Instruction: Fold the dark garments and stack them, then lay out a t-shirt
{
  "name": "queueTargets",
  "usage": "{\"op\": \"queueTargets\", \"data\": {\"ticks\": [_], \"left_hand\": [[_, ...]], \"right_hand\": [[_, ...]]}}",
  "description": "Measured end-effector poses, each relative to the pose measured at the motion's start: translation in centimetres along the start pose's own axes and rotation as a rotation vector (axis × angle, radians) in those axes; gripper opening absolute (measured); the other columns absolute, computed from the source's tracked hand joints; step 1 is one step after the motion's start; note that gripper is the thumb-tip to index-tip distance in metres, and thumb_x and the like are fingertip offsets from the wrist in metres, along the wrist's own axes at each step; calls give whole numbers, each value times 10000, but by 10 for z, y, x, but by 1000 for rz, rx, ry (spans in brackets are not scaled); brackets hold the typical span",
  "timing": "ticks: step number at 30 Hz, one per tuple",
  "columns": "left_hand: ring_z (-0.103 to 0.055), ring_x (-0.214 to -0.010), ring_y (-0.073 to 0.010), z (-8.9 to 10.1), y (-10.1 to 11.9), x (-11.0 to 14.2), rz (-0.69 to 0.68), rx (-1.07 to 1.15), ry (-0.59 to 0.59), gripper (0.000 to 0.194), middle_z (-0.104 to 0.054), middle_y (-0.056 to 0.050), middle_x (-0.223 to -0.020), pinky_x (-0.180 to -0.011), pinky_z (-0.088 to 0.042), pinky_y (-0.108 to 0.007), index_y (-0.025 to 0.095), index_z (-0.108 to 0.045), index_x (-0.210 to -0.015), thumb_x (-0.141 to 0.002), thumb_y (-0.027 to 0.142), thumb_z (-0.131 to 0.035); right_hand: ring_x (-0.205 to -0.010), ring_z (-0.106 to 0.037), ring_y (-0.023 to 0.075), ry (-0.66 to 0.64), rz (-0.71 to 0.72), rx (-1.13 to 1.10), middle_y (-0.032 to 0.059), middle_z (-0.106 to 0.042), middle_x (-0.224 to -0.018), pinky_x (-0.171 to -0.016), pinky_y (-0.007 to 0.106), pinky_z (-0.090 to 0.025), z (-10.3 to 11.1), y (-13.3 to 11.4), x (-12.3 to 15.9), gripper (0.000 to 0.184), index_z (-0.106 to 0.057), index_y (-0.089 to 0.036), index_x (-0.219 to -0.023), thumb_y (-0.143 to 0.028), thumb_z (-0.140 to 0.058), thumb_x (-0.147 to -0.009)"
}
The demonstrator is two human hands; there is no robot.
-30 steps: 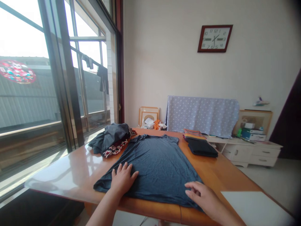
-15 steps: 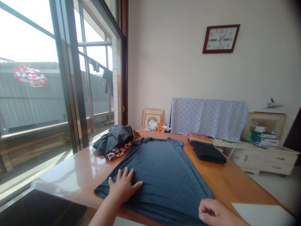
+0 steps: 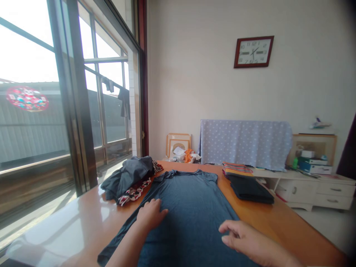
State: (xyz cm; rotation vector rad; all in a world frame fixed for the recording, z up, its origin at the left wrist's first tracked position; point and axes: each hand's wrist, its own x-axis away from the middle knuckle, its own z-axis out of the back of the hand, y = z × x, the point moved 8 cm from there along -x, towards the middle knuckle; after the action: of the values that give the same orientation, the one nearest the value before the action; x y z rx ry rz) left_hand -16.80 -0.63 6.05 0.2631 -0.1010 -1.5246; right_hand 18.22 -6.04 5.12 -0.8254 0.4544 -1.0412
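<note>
A dark blue T-shirt (image 3: pixel 189 207) is spread over the table, its neckline at the far end and its near edge out of view. My left hand (image 3: pixel 152 215) is over the shirt's left side, back up, thumb stretched out and fingers bent forward; whether it touches the cloth I cannot tell. On the right, above the shirt's side edge, my right hand (image 3: pixel 240 235) is held with a gap between thumb and curved forefinger. Nothing shows in that hand.
The orange-brown table (image 3: pixel 289 230) carries a heap of crumpled clothes (image 3: pixel 130 176) at left and folded dark clothes (image 3: pixel 250 190) beside a striped folded garment (image 3: pixel 236 168) at right. Windows line the left. Behind are a white cabinet (image 3: pixel 303 191) and a polka-dot cloth (image 3: pixel 244 142).
The view has shifted forward over the table. My left hand's spread fingers have drawn in and bent. My right hand has left the shirt's near right corner, moved up the side and loosened its curled fingers.
</note>
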Motion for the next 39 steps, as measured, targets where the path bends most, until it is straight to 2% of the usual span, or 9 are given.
{"op": "queueTargets", "data": {"ticks": [5, 9, 15, 19, 22, 27, 31, 36, 39], "left_hand": [[-594, -1151, -324, -6, -5, -46, -2, 9, 6, 460, -646, -134, -1232, -902, -465, -391, 223, -650, -1179, -860, 522, -506], [-626, -1090, -289, -7, -17, -86, 25, 41, 65, 379, -668, -125, -1185, -875, -467, -348, 215, -676, -1119, -884, 450, -494], [-651, -1005, -243, -15, -27, -148, 53, 115, 111, 284, -718, -107, -1048, -863, -454, -301, 199, -712, -938, -909, 304, -449], [-652, -1000, -227, -33, -18, -191, 2, 156, 93, 290, -730, -105, -1028, -849, -450, -280, 180, -724, -936, -912, 265, -448], [-665, -961, -219, -50, -11, -223, -17, 197, 77, 284, -741, -112, -995, -813, -455, -267, 159, -734, -949, -895, 221, -463], [-663, -963, -215, -67, -8, -269, -43, 248, 90, 255, -750, -94, -984, -830, -455, -262, 164, -746, -913, -852, 175, -499], [-665, -911, -205, -66, -17, -297, -30, 307, 131, 195, -753, -70, -925, -814, -452, -257, 172, -748, -865, -826, 202, -559], [-661, -957, -241, -48, -60, -316, 157, 412, 297, 278, -743, -105, -1006, -815, -459, -296, 162, -722, -1005, -888, 309, -516], [-680, -943, -261, -46, -92, -316, 269, 503, 347, 296, -745, -128, -999, -797, -489, -308, 124, -714, -1036, -868, 291, -537]], "right_hand": [[-717, -593, 164, -67, 71, 60, 5, -668, -773, -630, 236, -414, 1, -11, -57, 319, -702, -226, -1097, -402, -608, -847], [-657, -613, 156, -54, 117, 7, 2, -665, -744, -627, 247, -434, -2, -12, -113, 291, -700, -205, -1067, -361, -596, -845], [-563, -587, 120, 37, 97, -154, -15, -625, -717, -572, 232, -434, -4, -7, -206, 283, -673, -179, -1034, -368, -597, -838], [-533, -575, 98, 132, 19, -290, -13, -624, -754, -509, 199, -413, -8, 4, -264, 233, -644, -181, -984, -351, -585, -837], [-524, -557, 97, 222, 2, -321, -16, -620, -740, -515, 205, -425, -16, 17, -294, 194, -640, -180, -936, -328, -553, -845], [-586, -569, 129, 303, 83, -232, -11, -624, -704, -569, 233, -427, -33, 38, -313, 189, -667, -179, -911, -307, -541, -852], [-665, -583, 146, 324, 147, -181, -11, -628, -696, -610, 231, -412, -34, 41, -310, 198, -679, -199, -862, -321, -525, -880], [-709, -597, 158, 359, 147, -130, -8, -625, -696, -628, 238, -392, -28, 34, -305, 229, -658, -207, -811, -318, -480, -904], [-703, -591, 157, 359, 159, -110, -6, -621, -693, -625, 239, -384, -28, 32, -304, 232, -651, -203, -788, -308, -478, -902]]}}
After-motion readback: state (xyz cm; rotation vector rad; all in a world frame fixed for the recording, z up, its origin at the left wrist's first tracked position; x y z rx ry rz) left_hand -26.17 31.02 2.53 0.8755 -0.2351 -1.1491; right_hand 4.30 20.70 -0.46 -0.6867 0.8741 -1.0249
